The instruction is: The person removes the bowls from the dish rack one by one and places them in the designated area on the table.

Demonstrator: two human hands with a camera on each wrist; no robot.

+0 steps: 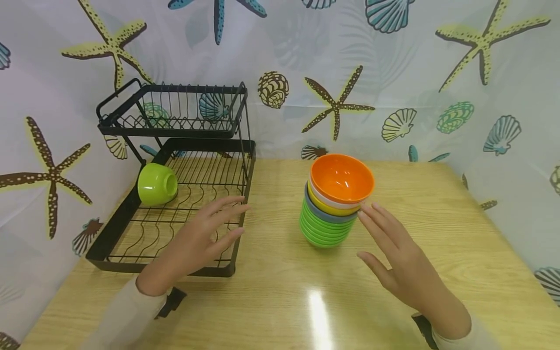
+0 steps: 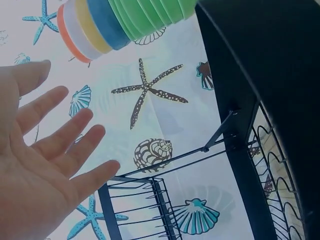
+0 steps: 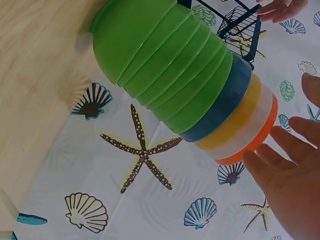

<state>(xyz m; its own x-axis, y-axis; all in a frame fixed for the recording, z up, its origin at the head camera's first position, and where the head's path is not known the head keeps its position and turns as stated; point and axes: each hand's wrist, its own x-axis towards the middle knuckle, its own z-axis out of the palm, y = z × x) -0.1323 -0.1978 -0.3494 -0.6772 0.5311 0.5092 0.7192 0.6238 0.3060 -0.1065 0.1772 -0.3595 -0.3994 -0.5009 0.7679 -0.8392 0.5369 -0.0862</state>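
Observation:
A stack of nested bowls [image 1: 327, 228] stands upright on the table, several green ones below, then blue-grey, yellow, white and an orange bowl [image 1: 342, 179] on top. My right hand [image 1: 400, 257] is at the stack's right side, fingers spread, fingertips right at the upper rims; in the right wrist view they reach the orange rim [image 3: 250, 150]. My left hand [image 1: 199, 238] hovers over the front right of the black dish rack [image 1: 168, 267], fingers stretched toward the stack and nothing in them. A green cup-like bowl [image 1: 156, 184] lies on its side in the rack's lower tier.
The two-tier rack's raised upper shelf [image 1: 170, 131] stands at the back left. A curtain printed with shells and starfish [image 1: 280, 48] hangs behind and on both sides of the wooden table [image 1: 271, 301].

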